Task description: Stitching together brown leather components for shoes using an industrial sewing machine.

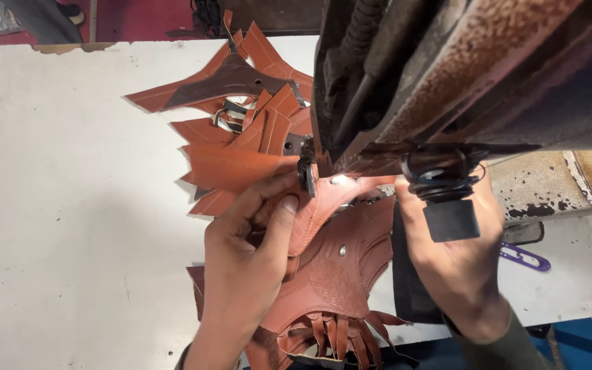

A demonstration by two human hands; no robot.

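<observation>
Pinching tan leather piece [323, 205], left hand [248, 253] fingers clamped; right hand [457, 260] (grip hidden) beside sewing machine [447, 75]

Tan leather shoe upper [337, 274], matt, with embossed grain, raised stitch lines and a small bright metal rivet, under a sewing machine [460, 75] of rusted, pitted metal with flaking paint. Smooth cut leather pieces [234, 168] with metal buckles lie on a scuffed, matt white table [70, 205] beside glossy purple plastic snips [525, 257].
</observation>
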